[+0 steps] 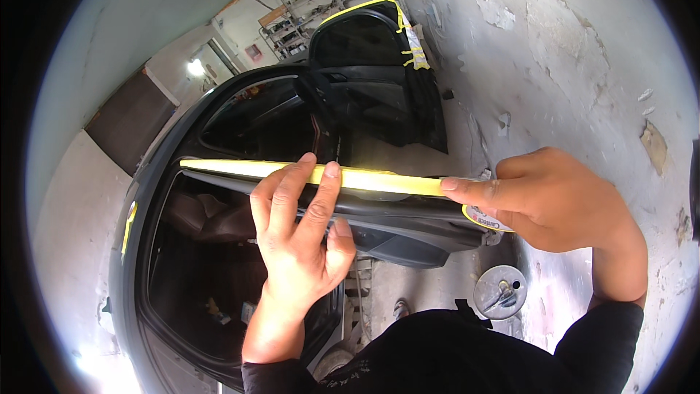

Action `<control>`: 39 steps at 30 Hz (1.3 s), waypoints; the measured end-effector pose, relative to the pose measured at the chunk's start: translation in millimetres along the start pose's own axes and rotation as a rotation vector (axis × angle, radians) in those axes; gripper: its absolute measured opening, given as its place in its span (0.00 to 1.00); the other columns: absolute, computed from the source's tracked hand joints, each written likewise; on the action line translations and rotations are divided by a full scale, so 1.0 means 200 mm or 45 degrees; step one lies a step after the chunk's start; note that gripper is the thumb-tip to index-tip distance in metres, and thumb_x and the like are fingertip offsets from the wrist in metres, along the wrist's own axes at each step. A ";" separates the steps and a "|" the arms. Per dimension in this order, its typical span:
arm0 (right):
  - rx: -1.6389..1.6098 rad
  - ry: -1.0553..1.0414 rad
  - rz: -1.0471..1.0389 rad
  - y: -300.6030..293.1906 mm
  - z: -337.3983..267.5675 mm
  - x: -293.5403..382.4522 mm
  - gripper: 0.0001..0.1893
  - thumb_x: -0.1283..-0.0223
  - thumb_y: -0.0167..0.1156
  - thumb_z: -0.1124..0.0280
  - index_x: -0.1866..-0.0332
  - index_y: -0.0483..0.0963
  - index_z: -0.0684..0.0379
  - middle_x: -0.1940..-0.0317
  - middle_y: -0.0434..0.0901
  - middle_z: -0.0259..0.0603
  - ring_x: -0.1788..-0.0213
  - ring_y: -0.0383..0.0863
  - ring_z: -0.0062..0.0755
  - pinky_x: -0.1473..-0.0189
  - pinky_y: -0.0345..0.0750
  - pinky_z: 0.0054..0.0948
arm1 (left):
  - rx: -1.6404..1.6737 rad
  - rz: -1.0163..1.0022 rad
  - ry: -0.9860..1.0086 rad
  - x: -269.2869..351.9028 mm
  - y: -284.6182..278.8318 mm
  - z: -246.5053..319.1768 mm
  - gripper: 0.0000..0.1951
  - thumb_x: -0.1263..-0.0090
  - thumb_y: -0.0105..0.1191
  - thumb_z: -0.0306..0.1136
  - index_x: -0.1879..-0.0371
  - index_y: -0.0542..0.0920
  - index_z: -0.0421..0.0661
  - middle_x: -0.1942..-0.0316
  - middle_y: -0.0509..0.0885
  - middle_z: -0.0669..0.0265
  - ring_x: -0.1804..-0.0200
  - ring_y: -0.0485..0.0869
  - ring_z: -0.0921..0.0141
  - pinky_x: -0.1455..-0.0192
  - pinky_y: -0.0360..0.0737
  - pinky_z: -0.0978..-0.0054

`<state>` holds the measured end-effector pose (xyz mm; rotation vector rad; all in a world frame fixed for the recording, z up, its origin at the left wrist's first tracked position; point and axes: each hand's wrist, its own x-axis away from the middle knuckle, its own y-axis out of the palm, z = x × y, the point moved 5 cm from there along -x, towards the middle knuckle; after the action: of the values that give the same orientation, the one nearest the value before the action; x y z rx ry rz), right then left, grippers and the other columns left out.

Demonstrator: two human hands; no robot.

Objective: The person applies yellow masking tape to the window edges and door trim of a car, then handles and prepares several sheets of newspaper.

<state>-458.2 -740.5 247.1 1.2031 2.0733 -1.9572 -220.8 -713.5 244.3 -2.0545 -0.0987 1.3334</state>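
Observation:
A strip of yellow masking tape [377,179] runs along the upper edge of an open car door [394,208] in front of me. The fingertips of my left hand [301,230] rest on the middle of the strip, fingers slightly apart, thumb lower by the dark door frame. My right hand [552,202] is at the strip's right end, its index finger extended onto the tape. Below that finger it holds a tape roll [486,220] with a printed core, mostly hidden by the hand. The strip's left end tapers at the door's corner near the car body.
Another open door [377,93] with yellow tape and white masking stands farther off. A dark seat [202,216] shows inside the car. To the lower right, a drum [500,290] carries a tool on its lid. A peeling wall [574,54] and cluttered shelves [295,27] stand beyond.

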 end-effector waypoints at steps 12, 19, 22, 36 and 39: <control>0.169 0.019 -0.054 0.12 0.05 0.02 0.25 0.42 0.56 0.74 0.37 0.75 0.46 0.82 0.73 0.41 0.80 0.75 0.42 0.79 0.69 0.38 | -0.147 0.015 0.175 -0.07 0.05 0.19 0.23 0.50 0.54 0.27 0.51 0.83 0.37 0.50 0.81 0.52 0.51 0.79 0.53 0.48 0.80 0.59; 0.242 0.015 0.058 0.14 0.05 0.02 0.28 0.49 0.61 0.73 0.38 0.77 0.43 0.84 0.70 0.36 0.83 0.73 0.38 0.80 0.69 0.34 | -0.341 -0.022 0.240 -0.07 0.10 0.26 0.22 0.48 0.55 0.31 0.52 0.84 0.41 0.47 0.79 0.54 0.49 0.79 0.52 0.47 0.80 0.59; 0.249 0.055 -0.023 0.14 0.05 0.01 0.27 0.48 0.61 0.73 0.39 0.78 0.45 0.84 0.71 0.36 0.83 0.74 0.38 0.81 0.69 0.35 | -0.378 -0.034 0.248 -0.06 0.12 0.26 0.22 0.48 0.55 0.33 0.52 0.85 0.43 0.44 0.78 0.56 0.48 0.78 0.52 0.44 0.78 0.56; 0.041 0.281 -0.072 0.14 0.06 0.00 0.10 0.34 0.57 0.68 0.51 0.74 0.60 0.79 0.78 0.43 0.77 0.78 0.50 0.77 0.70 0.42 | -0.444 -0.085 0.286 -0.03 0.19 0.28 0.26 0.49 0.55 0.36 0.46 0.83 0.53 0.39 0.74 0.65 0.42 0.72 0.51 0.38 0.71 0.49; 0.008 0.288 -0.016 0.16 0.07 -0.01 0.07 0.34 0.56 0.68 0.57 0.72 0.61 0.73 0.78 0.44 0.76 0.78 0.51 0.75 0.71 0.42 | -0.458 -0.103 0.308 -0.04 0.19 0.28 0.26 0.48 0.55 0.37 0.46 0.83 0.54 0.39 0.73 0.66 0.42 0.73 0.50 0.39 0.72 0.48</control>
<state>-446.1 -755.6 219.1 1.4795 2.1810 -1.9130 -281.6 -717.2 214.8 -2.4684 -0.3313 1.0664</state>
